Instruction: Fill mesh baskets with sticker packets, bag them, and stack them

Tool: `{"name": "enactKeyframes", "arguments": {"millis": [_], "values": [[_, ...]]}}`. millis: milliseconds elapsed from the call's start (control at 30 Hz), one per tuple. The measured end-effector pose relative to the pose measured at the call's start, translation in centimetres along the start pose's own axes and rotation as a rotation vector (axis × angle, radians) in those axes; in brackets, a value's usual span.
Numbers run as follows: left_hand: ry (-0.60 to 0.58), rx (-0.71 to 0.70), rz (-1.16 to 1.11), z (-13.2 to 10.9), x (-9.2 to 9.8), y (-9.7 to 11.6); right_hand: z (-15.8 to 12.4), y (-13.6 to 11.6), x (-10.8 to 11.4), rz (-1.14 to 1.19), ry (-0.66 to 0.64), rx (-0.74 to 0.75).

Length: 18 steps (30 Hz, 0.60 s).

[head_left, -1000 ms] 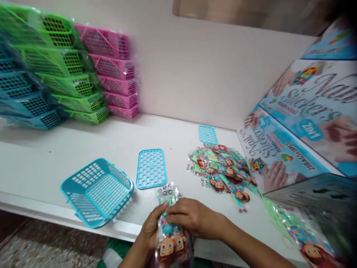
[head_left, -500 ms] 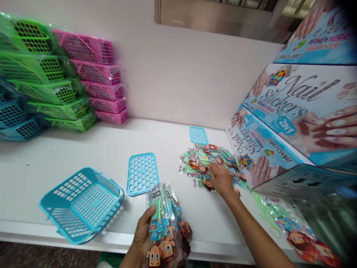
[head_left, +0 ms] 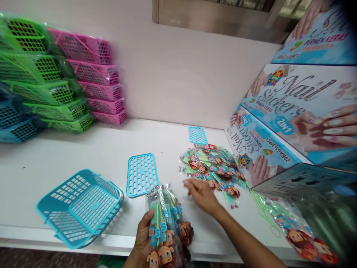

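My left hand (head_left: 143,234) grips a bunch of clear plastic packets (head_left: 164,223) at the front of the table. Each has green and blue sticks and a cartoon-head card, with the heads hanging down. My right hand (head_left: 202,195) is above the table between that bunch and a loose pile of similar packets (head_left: 206,158). Its fingers are loosely bent and a little apart, pointing left, and I see nothing in them. A blue perforated plastic lid (head_left: 142,175) lies just behind the held bunch.
A blue plastic basket (head_left: 92,204) stands at the left front. Wrapped green baskets (head_left: 52,91) and pink baskets (head_left: 95,83) are stacked at back left. Nail sticker boxes (head_left: 301,100) rise on the right, near more packets (head_left: 298,234). A small blue lid (head_left: 197,135) lies behind the pile.
My right hand has drawn back from the pile, moving left and nearer to me, uncovering packets on the pile's near side. My left hand still grips its bunch.
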<state>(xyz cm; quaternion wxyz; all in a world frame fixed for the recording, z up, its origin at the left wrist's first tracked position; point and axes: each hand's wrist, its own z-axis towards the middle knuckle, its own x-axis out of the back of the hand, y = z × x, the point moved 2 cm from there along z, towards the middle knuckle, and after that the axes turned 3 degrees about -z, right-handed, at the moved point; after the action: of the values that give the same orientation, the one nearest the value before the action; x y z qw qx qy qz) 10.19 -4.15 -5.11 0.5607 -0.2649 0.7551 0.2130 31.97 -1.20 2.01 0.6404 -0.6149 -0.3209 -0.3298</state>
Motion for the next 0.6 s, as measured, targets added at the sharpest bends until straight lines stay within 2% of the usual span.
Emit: {"name": "enactKeyframes", "arguments": {"millis": [67,100,200,300,400,500,567,600], "values": [[0.055,-0.033,0.015,-0.1,0.6,0.4,2.8,3.6,2.3,-0.406,0.133,-0.128],[0.065,-0.034,0.022,-0.2,0.8,0.6,4.1,5.4,3.3,-0.486,0.154,-0.181],[0.072,-0.038,0.03,-0.4,1.2,1.1,6.9,9.8,5.5,-0.604,0.136,-0.272],[0.112,-0.079,0.04,-0.4,1.4,1.5,7.7,11.4,6.3,-0.651,0.098,-0.283],[0.14,-0.095,0.033,-0.2,1.2,1.5,6.8,9.9,6.2,-0.657,0.132,-0.262],[0.107,-0.077,0.01,0.0,0.5,1.2,4.2,6.1,4.7,-0.607,0.158,-0.232],[0.066,-0.082,-0.005,0.2,-0.2,0.9,1.9,2.9,2.8,-0.429,0.119,-0.178],[0.042,-0.089,-0.013,0.3,-0.5,0.7,0.7,1.2,1.7,-0.23,0.091,-0.148]]}}
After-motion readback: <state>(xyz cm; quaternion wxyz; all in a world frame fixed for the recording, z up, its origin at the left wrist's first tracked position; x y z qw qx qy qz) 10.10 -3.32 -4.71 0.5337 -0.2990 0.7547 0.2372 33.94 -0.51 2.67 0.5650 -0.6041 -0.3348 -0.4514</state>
